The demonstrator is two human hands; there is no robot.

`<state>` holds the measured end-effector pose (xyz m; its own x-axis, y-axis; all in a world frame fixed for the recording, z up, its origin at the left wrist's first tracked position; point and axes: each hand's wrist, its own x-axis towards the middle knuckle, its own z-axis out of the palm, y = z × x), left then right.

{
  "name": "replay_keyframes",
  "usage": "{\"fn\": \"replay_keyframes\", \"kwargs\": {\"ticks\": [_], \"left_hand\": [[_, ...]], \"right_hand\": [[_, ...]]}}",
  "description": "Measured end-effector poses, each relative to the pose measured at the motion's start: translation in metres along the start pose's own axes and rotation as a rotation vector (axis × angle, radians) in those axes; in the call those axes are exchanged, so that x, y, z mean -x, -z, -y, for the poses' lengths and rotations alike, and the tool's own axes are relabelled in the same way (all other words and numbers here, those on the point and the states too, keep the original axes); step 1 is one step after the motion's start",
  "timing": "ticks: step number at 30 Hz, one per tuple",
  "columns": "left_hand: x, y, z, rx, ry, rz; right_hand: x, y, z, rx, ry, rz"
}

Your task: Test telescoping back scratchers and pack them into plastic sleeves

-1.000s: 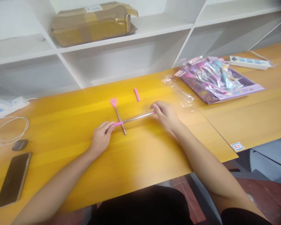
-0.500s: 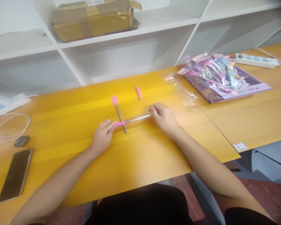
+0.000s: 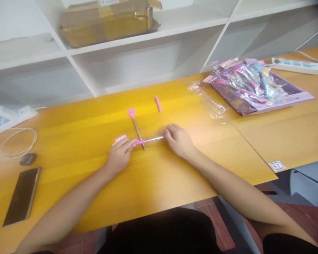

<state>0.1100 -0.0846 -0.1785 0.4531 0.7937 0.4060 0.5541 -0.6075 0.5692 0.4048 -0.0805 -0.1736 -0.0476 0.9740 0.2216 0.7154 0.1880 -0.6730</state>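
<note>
My left hand [image 3: 119, 155] is closed around a pink handle [image 3: 140, 142] with a thin metal rod [image 3: 154, 139] coming out of its right end. The rod's far end is pinched in my right hand [image 3: 178, 140], whose fingers partly hide it. Beneath the handle lies a second metal rod with a pink hand-shaped head [image 3: 131, 113], its lower end just below the handle. A pink tube [image 3: 158, 104] rests farther back on the table. A small pink-and-white card [image 3: 120, 138] shows behind my left fingers.
At the right, a purple box [image 3: 243, 106] holds several plastic-wrapped items, with clear wrappers [image 3: 210, 104] beside it. A phone [image 3: 21, 197], dark mouse [image 3: 28, 159] and white cable [image 3: 33, 135] lie left. Power strip [image 3: 296, 66] at back right; cardboard box [image 3: 108, 24] on the shelf.
My right hand has moved left and slightly nearer to me, and less of the rod shows between my hands. The view has shifted slightly.
</note>
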Motion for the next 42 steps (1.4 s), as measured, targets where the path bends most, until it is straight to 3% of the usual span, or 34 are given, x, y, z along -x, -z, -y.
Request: {"fn": "replay_keyframes", "kwargs": {"ticks": [16,33,42], "left_hand": [[0.006,-0.003,-0.017,-0.134,-0.124,-0.036],[0.013,-0.009,-0.02,-0.13,-0.211,-0.061],[0.016,-0.009,-0.019,-0.125,-0.187,-0.037]], "right_hand": [[0.016,-0.006,0.024,0.127,-0.068,0.121],[0.025,-0.001,0.046,0.21,-0.099,0.292],[0.025,0.0,0.048,0.225,-0.115,0.326]]}}
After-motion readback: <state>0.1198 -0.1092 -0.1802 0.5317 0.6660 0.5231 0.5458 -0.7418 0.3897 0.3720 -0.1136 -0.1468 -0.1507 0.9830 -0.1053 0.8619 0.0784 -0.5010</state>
